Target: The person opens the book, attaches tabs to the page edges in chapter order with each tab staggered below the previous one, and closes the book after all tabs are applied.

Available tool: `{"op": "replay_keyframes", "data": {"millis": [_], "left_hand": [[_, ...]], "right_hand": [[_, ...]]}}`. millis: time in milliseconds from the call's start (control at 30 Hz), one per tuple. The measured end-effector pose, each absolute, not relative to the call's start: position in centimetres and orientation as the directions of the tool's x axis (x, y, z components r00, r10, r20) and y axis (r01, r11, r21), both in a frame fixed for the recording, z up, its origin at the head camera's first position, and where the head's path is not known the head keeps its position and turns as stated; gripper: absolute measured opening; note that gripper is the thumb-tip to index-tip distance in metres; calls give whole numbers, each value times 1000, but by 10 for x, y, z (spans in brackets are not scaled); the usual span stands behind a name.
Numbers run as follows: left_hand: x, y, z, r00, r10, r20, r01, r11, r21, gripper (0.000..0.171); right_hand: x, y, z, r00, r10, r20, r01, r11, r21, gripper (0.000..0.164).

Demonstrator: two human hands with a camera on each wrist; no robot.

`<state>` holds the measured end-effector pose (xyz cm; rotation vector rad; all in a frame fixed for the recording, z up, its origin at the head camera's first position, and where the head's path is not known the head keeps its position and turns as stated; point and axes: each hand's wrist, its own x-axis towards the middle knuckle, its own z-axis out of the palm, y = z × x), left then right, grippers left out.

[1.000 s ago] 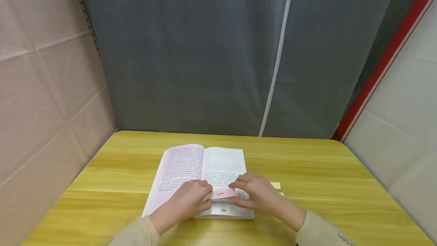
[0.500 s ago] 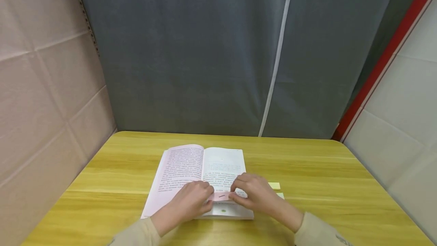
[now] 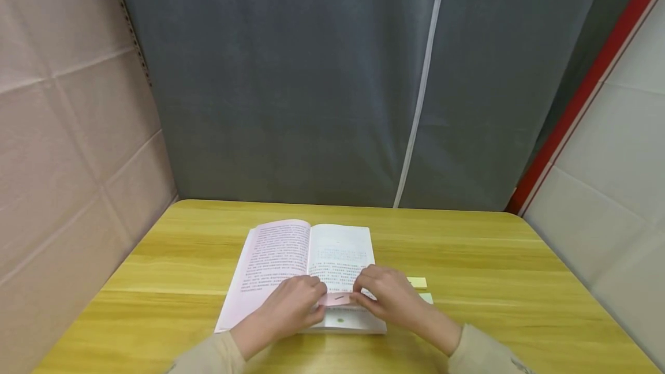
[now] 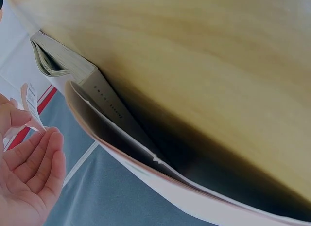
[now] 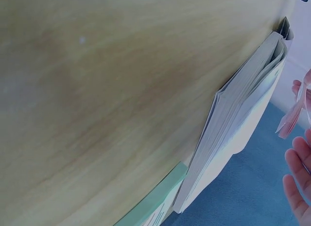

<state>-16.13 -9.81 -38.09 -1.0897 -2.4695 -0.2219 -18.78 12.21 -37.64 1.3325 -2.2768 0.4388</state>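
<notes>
A pink sticky-note pad (image 3: 336,299) with a short dark mark is held over the right page of an open book (image 3: 277,247). My left hand (image 3: 292,303) pinches its left end between thumb and fingers, and in the left wrist view a printed white label shows on the pad (image 4: 31,100). At the other end, the thumb and index finger of my right hand (image 3: 391,294) pinch the pad. The right wrist view shows pink layers of the pad (image 5: 291,118) parting, with one strip curling. Only part of the right hand (image 5: 299,172) enters that view.
A yellow sticky-note pad (image 3: 418,283) and a pale green one (image 3: 427,298) lie to the right of the book, partly behind the right hand. The wooden table (image 3: 457,247) runs back to a grey curtain (image 3: 291,103), with pale panels on both sides.
Over the past second both hands have shifted slightly right, and the pink pad's tilt has changed a little. My right fingertips have closed on its right end. The book has stayed in place.
</notes>
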Motion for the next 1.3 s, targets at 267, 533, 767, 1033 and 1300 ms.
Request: {"op": "replay_keyframes", "data": {"millis": [267, 533, 767, 1033, 1300], "left_hand": [[-162, -98, -383, -596, 666, 449, 737, 676, -25, 13], [-162, -98, -383, -605, 663, 442, 738, 675, -3, 11], [-161, -98, -383, -610, 659, 440, 742, 670, 26, 10], [-161, -99, -384, -611, 650, 452, 746, 664, 53, 9], [-162, -102, -386, -622, 642, 449, 744, 663, 81, 9]], "right_hand": [[-188, 122, -377, -421, -735, 531, -873, 487, -19, 11], [-187, 122, -380, -405, -731, 550, -874, 486, 1, 13], [-186, 123, -379, -347, -722, 599, -897, 441, 13, 14], [-184, 123, -376, -260, -706, 659, -932, 361, 19, 12], [-183, 125, -372, -260, -707, 658, -940, 341, -5, 12]]}}
